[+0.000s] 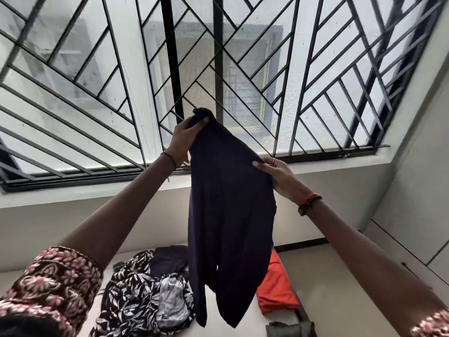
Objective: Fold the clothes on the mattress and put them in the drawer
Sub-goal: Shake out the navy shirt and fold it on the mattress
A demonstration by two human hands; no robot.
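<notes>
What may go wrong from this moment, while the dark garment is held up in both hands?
1. The dark garment hangs from two small grips: the left hand bunches its top, the right hand pinches one edge. Either may slip, and the cloth would likely drop.
2. Its hem hangs over the unfolded pile and the orange cloth; lowered there, it might tangle with them or disturb them.

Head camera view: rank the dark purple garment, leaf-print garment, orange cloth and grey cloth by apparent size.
1. dark purple garment, held up nearer the camera, so inflated.
2. leaf-print garment.
3. orange cloth and grey cloth: too alike to rank; orange partly hidden.
</notes>
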